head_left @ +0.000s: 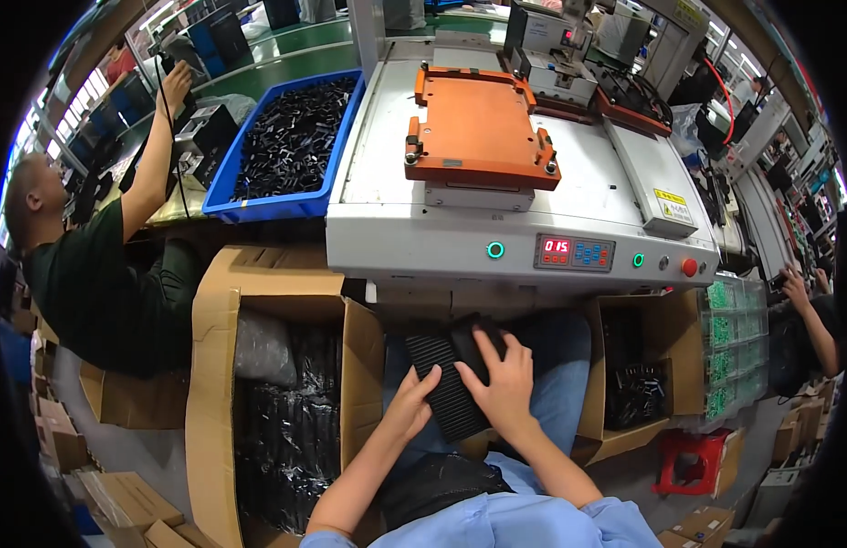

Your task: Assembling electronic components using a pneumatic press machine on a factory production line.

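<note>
Over my lap, my left hand (410, 404) grips the near left edge of a black ribbed plastic panel (449, 402), its thumb lying on the ridges. My right hand (502, 374) is wrapped over a smoother black piece (466, 345), which overlaps the panel's upper right side. Whether the two pieces are joined, I cannot tell. Directly ahead, the white machine (414, 233) carries an orange fixture plate (478, 123), with neither hand touching it.
A blue tray (224, 205) of small black parts stands left of the machine. Cardboard boxes flank my legs: the left one (213, 365) holds plastic-wrapped black parts, the right one (686, 347) loose black pieces. A red stool (688, 461) is at right. A co-worker (94, 274) sits at left.
</note>
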{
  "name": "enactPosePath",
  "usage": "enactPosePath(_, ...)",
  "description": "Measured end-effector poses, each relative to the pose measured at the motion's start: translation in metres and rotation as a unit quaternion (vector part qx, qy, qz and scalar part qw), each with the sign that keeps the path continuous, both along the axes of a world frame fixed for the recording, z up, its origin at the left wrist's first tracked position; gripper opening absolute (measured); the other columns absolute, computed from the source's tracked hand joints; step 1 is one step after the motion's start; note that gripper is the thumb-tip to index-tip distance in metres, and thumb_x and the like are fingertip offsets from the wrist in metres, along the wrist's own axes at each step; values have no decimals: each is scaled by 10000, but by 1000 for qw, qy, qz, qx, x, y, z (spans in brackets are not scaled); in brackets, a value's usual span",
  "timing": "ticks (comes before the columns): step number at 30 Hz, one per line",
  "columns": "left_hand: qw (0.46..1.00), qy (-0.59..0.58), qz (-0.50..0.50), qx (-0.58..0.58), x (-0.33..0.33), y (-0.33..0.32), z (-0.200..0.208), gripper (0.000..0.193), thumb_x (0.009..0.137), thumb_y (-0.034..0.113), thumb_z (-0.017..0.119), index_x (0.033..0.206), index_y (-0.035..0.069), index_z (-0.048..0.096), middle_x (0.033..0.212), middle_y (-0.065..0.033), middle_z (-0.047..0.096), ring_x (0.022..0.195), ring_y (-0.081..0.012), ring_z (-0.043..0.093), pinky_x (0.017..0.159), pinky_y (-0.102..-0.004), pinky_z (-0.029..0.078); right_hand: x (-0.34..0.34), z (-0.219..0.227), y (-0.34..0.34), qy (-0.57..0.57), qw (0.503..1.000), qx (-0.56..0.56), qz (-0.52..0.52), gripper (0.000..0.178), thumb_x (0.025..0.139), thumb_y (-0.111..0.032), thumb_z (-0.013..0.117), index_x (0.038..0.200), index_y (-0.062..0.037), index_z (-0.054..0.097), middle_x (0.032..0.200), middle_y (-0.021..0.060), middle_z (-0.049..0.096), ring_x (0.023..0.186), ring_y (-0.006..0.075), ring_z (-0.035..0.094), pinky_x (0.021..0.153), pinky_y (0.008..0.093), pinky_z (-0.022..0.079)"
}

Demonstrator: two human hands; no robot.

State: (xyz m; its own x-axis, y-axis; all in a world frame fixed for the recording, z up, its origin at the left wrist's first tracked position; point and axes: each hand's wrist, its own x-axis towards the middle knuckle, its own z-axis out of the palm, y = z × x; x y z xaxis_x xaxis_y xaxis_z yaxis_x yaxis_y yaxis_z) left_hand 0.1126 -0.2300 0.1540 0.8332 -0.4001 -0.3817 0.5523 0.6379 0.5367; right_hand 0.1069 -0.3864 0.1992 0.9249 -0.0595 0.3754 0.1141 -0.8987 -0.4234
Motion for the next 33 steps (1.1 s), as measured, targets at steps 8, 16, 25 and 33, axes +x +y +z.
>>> enactPosePath(8, 999, -25, 32, 37, 3, 4, 0, 347, 937, 208, 515, 1232, 44, 434, 1148, -73, 542, 1026, -154, 553, 872, -304, 466, -18, -17, 5, 33, 995, -71, 53, 479, 798, -288, 638, 1251, -165, 540, 1283, 209, 431, 918, 319, 458, 808, 379, 426)
enactPosePath(16, 982, 173, -71, -33, 8, 18, 13, 458, 905, 421, 512, 1101, 12, 578, 1007, -100, 634, 879, -194, 627, 795, -300, 508, -9, 44, -64, 206, 880, -3, 428, 629, 807, -450, 607, 1336, -159, 434, 1377, 103, 394, 1302, 346, 280, 1048, 483, 223)
enactPosePath(25, 924, 8, -319, -212, 14, 21, -17, 827, 865, 668, 219, 1230, -30, 469, 1117, -221, 582, 993, -318, 606, 834, -425, 511, 10, 129, -71, -16, 945, 39, 323, 259, 709, -111, 727, 942, -37, 642, 769, 99, 608, 666, 236, 568, 598, 324, 463)
enactPosePath(33, 943, -29, -284, -168, 6, 17, -5, 716, 928, 559, 144, 1205, -24, 454, 1098, -223, 585, 1007, -348, 598, 802, -431, 531, 110, 250, -94, 8, 889, 440, 126, 241, 891, -229, 562, 987, -13, 609, 868, -18, 604, 802, 60, 541, 739, 208, 411)
